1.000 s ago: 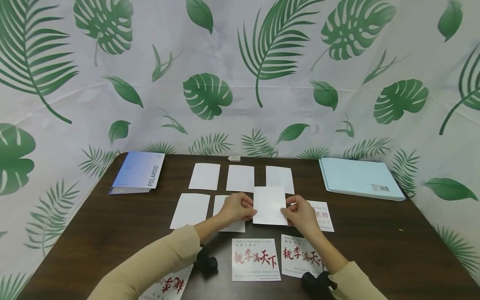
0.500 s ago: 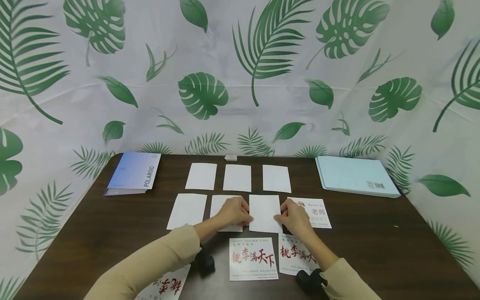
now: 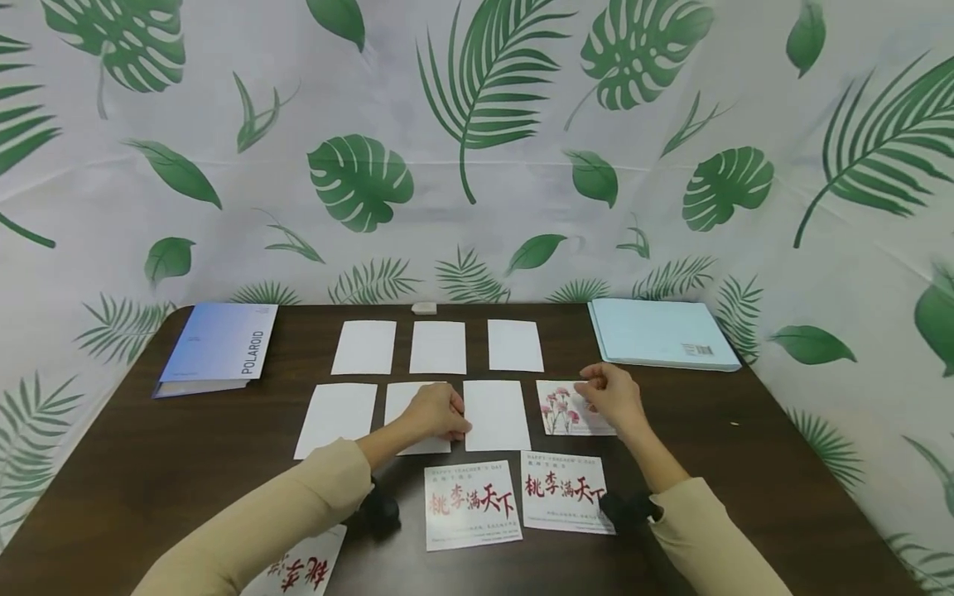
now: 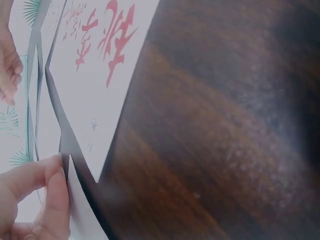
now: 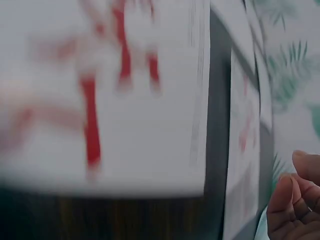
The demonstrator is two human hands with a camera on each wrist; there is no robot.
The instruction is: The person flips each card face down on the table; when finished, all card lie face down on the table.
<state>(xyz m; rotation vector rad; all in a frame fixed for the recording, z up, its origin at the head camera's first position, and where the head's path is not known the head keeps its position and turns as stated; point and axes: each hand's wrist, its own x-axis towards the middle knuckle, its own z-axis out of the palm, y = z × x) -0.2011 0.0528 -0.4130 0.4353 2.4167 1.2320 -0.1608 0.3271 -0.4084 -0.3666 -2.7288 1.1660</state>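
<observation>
In the head view, my left hand (image 3: 435, 411) lies over a blank white card (image 3: 395, 406), its fingertips at the left edge of another blank card (image 3: 497, 416) that lies flat. The left wrist view shows the left thumb and finger (image 4: 57, 190) close together by the card edges; whether they pinch one cannot be made out. My right hand (image 3: 613, 396) hovers with bent fingers over a card with pink flowers (image 3: 561, 408), covering its right part. Between its thumb and fingers (image 5: 282, 192) no object shows in the right wrist view.
Blank cards (image 3: 437, 348) form a back row. Cards with red lettering (image 3: 473, 505) lie in front, one (image 3: 298, 567) partly under the left sleeve. A blue POLAROID album (image 3: 216, 341) stands back left, a pale blue album (image 3: 663, 331) back right. A small white block (image 3: 424, 309) sits at the far edge.
Both hands lowered the blank card onto the table in the front row. The right hand then let go and moved right to the flower card. The head view has turned right.
</observation>
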